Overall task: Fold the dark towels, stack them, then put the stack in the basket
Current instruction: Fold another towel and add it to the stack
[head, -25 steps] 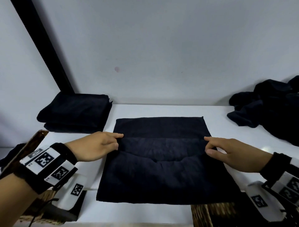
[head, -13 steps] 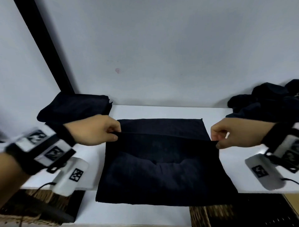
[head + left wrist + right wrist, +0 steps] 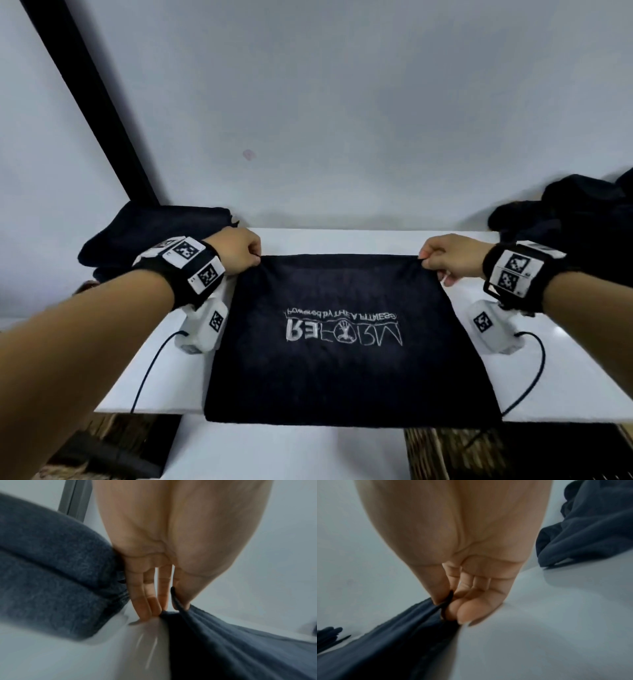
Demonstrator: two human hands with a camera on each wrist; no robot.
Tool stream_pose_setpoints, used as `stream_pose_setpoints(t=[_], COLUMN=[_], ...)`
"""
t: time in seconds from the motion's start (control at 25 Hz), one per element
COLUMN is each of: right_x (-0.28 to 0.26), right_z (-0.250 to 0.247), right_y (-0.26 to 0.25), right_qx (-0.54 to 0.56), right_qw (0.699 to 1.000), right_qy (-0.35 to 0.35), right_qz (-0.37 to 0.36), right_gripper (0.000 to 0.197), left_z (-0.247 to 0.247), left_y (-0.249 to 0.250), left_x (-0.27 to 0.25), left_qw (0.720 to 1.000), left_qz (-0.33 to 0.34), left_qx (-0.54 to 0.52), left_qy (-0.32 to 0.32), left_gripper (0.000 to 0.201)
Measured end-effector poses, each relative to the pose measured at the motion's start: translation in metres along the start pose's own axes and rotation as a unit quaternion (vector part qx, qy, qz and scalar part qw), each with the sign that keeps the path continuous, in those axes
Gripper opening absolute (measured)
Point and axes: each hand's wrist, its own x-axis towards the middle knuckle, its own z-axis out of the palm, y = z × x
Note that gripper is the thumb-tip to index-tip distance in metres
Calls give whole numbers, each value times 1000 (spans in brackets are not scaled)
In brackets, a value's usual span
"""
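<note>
Both hands have carried the towel's [image 3: 346,335] lifted edge to the far edge since the earlier frame, baring white lettering. Folded stack [image 3: 150,236] occupies the worktop's [image 3: 565,370] far left corner. Left hand [image 3: 236,253] and right hand [image 3: 448,257] each have fingers clamped on a far towel corner. Risks: uneven release skews the fold; the near edge overhangs the worktop and could slide. Unfolded heap [image 3: 579,212] lies far right.

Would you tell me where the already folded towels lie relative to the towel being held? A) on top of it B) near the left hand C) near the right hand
B: the folded towels sit by the left hand, which pinches the held towel; a crumpled pile lies at right.
</note>
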Motion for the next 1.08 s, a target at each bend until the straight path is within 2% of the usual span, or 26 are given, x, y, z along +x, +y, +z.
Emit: stream_pose_setpoints(t=[0.08,0.16,0.4,0.52,0.64,0.8,0.92,1.08], right_x=[0,1,4,3,4,7,7,4], right_z=[-3,-3,5,5,4,2,1,1], right_y=[0,-4,-15,-14,-7,0,2,1], right_qx=[6,-5,-108,-84,-106,-65,-38,-74], right_qw=[1000,1000,993,994,993,996,997,995], right_qy=[-2,11,49,56,48,47,62,64], right_qz=[11,28,26,38,31,26,28,13], right_gripper=[6,12,17,7,24,20,19,19], left_z=[-1,3,18,19,19,17,14,8], left_y=[-1,-2,-1,0,0,-1,0,6], left_x=[5,9,22,23,26,26,24,23], left_qw=[1000,1000,997,996,999,998,995,994], left_qz=[-3,-12,-65,-72,-37,-48,-68,-61], left_qx=[6,2,-21,-40,-28,-34,-53,-68], left_qy=[-3,9,44,44,23,35,48,54], left_gripper=[9,7,8,12,21,12,17,28])
